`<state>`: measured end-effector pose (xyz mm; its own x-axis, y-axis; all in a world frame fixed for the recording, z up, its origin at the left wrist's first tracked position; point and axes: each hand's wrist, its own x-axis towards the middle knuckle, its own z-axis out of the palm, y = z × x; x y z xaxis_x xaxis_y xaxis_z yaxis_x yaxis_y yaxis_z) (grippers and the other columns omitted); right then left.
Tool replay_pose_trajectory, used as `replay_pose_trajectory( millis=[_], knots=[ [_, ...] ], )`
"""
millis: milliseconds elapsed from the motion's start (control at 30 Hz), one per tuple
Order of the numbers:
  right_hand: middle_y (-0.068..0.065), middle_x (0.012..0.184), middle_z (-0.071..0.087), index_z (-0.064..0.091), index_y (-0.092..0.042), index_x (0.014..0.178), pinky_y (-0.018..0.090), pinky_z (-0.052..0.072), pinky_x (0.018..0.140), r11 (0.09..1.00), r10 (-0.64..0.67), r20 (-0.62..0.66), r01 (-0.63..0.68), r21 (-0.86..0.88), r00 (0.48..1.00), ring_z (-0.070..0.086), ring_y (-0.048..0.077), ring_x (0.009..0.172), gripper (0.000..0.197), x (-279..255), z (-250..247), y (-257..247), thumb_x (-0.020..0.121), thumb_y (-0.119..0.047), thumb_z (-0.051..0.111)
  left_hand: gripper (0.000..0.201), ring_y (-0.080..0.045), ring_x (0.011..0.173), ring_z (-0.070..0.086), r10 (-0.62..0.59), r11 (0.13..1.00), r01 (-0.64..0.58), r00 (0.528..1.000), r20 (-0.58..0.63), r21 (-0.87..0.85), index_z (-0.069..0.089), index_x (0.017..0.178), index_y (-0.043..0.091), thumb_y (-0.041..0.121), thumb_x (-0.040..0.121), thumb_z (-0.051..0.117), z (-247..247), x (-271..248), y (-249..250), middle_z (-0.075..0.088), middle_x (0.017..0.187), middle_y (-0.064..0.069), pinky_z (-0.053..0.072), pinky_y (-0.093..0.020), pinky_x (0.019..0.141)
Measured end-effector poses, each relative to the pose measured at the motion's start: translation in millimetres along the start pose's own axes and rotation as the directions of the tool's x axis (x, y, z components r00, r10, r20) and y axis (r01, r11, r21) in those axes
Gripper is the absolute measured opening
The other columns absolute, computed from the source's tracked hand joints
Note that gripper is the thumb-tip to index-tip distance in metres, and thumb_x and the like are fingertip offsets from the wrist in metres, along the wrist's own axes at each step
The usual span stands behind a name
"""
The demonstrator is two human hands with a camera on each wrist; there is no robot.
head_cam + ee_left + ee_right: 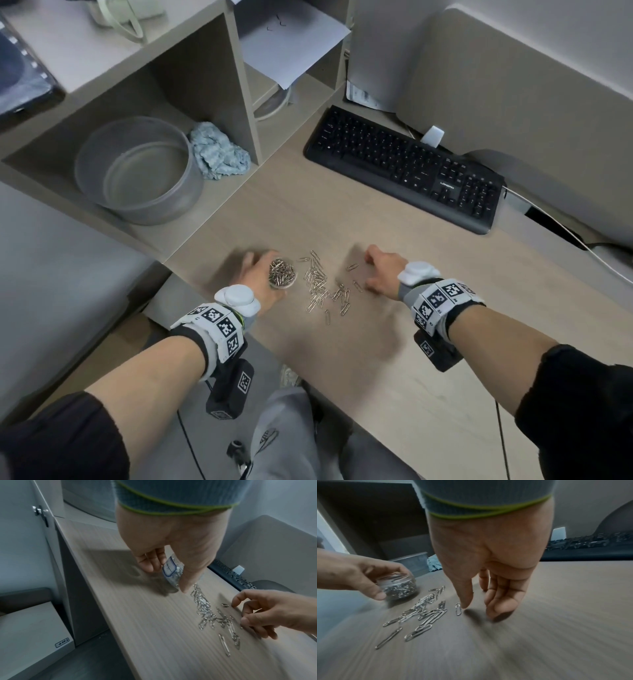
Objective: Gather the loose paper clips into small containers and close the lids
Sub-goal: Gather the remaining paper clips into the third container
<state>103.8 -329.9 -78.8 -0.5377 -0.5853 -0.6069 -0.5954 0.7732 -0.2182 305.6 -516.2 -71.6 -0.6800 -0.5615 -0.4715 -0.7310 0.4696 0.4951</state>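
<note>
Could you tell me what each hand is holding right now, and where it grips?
The left hand grips the clear container round its side wall; the right hand holds nothing.

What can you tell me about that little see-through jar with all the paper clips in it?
The jar is small, round and made of clear plastic, with a white label edged in blue on its side. It has no lid on and is almost full of shiny silver paper clips. It stands on the wooden desk, just left of the pile of loose paper clips. The left hand grips it around the sides.
</note>
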Motion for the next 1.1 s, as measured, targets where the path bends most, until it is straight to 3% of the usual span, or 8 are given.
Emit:
replay_pose_trajectory(
  millis=[167, 367, 500, 633, 700, 767, 900, 1100],
  knots=[
    [0.004, 0.105, 0.060, 0.041, -0.019, 0.114, 0.033, 0.046, 0.073, 0.991, -0.136, -0.004, 0.136, -0.022, 0.991, 0.056, 0.027, 0.084, 0.046, 9, 9, -14, 0.082, -0.035, 0.070, 0.060, -0.028, 0.116, 0.049, 0.036, 0.993, -0.033, 0.999, -0.024, 0.114, 0.049, 0.129, 0.032, 0.024, 0.075, 0.076, 1, 13, -4, 0.044, 0.123, -0.004, 0.038, -0.027, 0.093],
    [0.007, 0.098, 0.066, 0.050, -0.020, 0.099, 0.034, 0.049, 0.072, 0.996, -0.076, -0.047, 0.078, 0.040, 0.996, 0.059, 0.030, 0.083, 0.018, 18, 9, -13, 0.088, -0.029, 0.061, 0.067, -0.028, 0.125, 0.044, 0.017, 0.989, -0.006, 0.997, -0.069, 0.149, 0.044, 0.138, 0.021, 0.028, 0.078, 0.074, -6, 24, 2, 0.045, 0.134, -0.009, 0.033, -0.029, 0.099],
    [0.007, 0.094, 0.066, 0.054, -0.017, 0.096, 0.034, 0.049, 0.071, 0.996, -0.029, -0.062, 0.034, 0.077, 0.998, 0.061, 0.031, 0.084, 0.011, 16, 15, -19, 0.088, -0.024, 0.057, 0.081, -0.033, 0.129, 0.036, 0.024, 0.979, -0.018, 0.999, -0.027, 0.203, 0.037, 0.142, 0.017, 0.027, 0.072, 0.077, -3, 25, 7, 0.040, 0.139, -0.011, 0.030, -0.034, 0.104],
    [0.011, 0.095, 0.066, 0.057, -0.014, 0.094, 0.036, 0.051, 0.073, 0.991, -0.072, -0.041, 0.076, 0.107, 0.997, 0.062, 0.032, 0.086, 0.008, 12, 19, -30, 0.087, -0.017, 0.055, 0.091, -0.033, 0.123, 0.035, 0.096, 0.943, -0.065, 0.992, -0.078, 0.327, 0.034, 0.142, 0.019, 0.035, 0.066, 0.080, -7, 20, 15, 0.033, 0.147, -0.002, 0.037, -0.043, 0.100],
    [0.011, 0.096, 0.066, 0.058, -0.015, 0.093, 0.037, 0.052, 0.074, 0.987, -0.105, -0.007, 0.105, 0.118, 0.994, 0.062, 0.032, 0.086, 0.007, 9, 21, -32, 0.087, -0.016, 0.055, 0.085, -0.032, 0.120, 0.039, 0.191, 0.938, -0.145, 0.974, -0.123, 0.315, 0.038, 0.139, 0.018, 0.035, 0.067, 0.080, -9, 17, 24, 0.037, 0.143, -0.001, 0.041, -0.044, 0.098],
    [0.009, 0.094, 0.066, 0.056, -0.020, 0.091, 0.038, 0.053, 0.074, 0.985, -0.122, 0.016, 0.119, 0.127, 0.992, 0.063, 0.032, 0.086, 0.006, 3, 23, -32, 0.085, -0.019, 0.057, 0.077, -0.032, 0.114, 0.048, 0.246, 0.933, -0.218, 0.967, -0.064, 0.285, 0.040, 0.136, 0.019, 0.036, 0.073, 0.079, -6, 11, 38, 0.042, 0.135, -0.003, 0.046, -0.045, 0.093],
    [0.003, 0.092, 0.062, 0.049, -0.025, 0.103, 0.033, 0.048, 0.071, 0.983, -0.135, 0.050, 0.128, 0.128, 0.990, 0.061, 0.028, 0.083, 0.025, -11, 29, -26, 0.083, -0.032, 0.063, 0.071, -0.031, 0.106, 0.062, 0.252, 0.890, -0.295, 0.954, 0.163, 0.349, 0.034, 0.136, 0.020, 0.042, 0.081, 0.073, 16, 0, 60, 0.041, 0.134, -0.002, 0.051, -0.042, 0.081],
    [0.010, 0.092, 0.060, 0.040, -0.012, 0.117, 0.036, 0.046, 0.067, 0.990, -0.106, 0.034, 0.103, 0.099, 0.994, 0.056, 0.030, 0.077, 0.056, -28, 35, -22, 0.081, -0.041, 0.071, 0.091, -0.034, 0.113, 0.058, 0.172, 0.834, -0.260, 0.961, 0.218, 0.487, 0.023, 0.140, 0.015, 0.045, 0.074, 0.079, 46, 5, 59, 0.021, 0.147, -0.008, 0.054, -0.045, 0.080]
  ],
)
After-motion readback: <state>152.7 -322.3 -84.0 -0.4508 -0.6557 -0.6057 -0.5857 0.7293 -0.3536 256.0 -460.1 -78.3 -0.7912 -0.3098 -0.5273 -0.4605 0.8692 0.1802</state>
